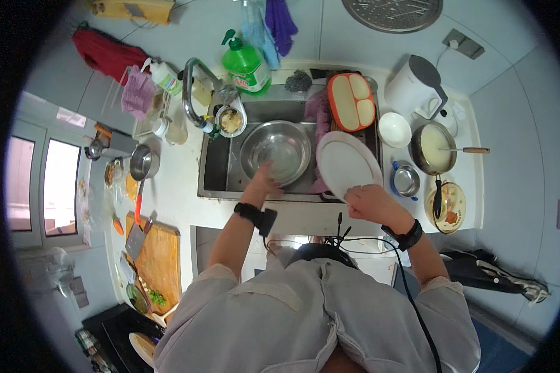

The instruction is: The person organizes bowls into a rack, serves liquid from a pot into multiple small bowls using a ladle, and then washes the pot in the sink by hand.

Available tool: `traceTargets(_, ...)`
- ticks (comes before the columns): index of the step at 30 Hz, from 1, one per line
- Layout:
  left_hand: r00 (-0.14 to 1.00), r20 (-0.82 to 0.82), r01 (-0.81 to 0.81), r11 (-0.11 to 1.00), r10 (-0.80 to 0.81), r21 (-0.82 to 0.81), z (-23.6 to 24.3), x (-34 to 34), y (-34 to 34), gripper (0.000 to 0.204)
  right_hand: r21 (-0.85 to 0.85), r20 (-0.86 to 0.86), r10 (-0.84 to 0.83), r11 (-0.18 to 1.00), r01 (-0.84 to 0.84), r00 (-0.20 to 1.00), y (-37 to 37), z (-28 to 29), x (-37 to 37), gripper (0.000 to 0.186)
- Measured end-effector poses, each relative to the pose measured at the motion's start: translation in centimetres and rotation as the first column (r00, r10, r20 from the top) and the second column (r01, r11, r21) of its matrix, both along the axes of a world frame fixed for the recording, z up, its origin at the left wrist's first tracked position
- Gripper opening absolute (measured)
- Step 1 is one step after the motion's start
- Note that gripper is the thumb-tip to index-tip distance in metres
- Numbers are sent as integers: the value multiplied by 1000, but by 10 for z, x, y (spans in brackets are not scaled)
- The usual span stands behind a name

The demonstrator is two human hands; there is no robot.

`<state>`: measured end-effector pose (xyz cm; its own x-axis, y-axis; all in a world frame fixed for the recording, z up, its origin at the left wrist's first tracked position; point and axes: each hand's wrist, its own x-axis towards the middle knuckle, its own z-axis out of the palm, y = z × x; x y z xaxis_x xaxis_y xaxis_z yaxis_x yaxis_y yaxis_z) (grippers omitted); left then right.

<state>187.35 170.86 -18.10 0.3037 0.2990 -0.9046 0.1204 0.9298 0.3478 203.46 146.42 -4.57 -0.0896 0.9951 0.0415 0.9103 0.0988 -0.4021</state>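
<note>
My left hand (266,178) is blurred by motion over the near rim of a steel bowl (274,146) inside the sink (214,180); its fingers are too smeared to read. My right hand (364,202) is closed on the near edge of an oval white plate (347,160), which it holds over the sink's right part, beside a mauve cloth (322,112). Behind the plate lies an orange-rimmed divided tray (350,101). The faucet (193,93) arches over the left of the sink, by a small container of food scraps (230,122).
Right counter: white kettle (407,84), white bowl (394,129), small steel cup (406,180), pan (430,149), patterned plate (454,205). Left: saucepan (142,161), cleaver (137,239) on a cutting board (162,261). Bottles, including a green one (246,68), stand behind the sink.
</note>
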Motion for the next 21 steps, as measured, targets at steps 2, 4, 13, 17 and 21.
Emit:
traceTargets(2, 979, 184, 88, 996, -90, 15, 75, 2, -40, 60, 37, 29, 104, 994, -105, 994, 7, 2, -12, 17)
traceTargets(4, 734, 660, 204, 979, -162, 13, 105, -4, -65, 58, 108, 69, 339, 932, -345, 938, 12, -2, -20, 17)
traceTargets(13, 795, 601, -127, 946, -83, 299, 94, -88, -79, 50, 309, 68, 353, 882, -356, 933, 17, 1, -37, 11)
traceTargets(17, 807, 591, -216, 939, 17, 267, 125, -106, -87, 47, 390, 220, 198, 880, -272, 955, 38, -2, -20, 24)
traceTargets(21, 832, 546, -287, 919, 100, 268, 121, -132, -100, 45, 373, -157, 224, 915, -152, 962, 64, -1, -32, 33)
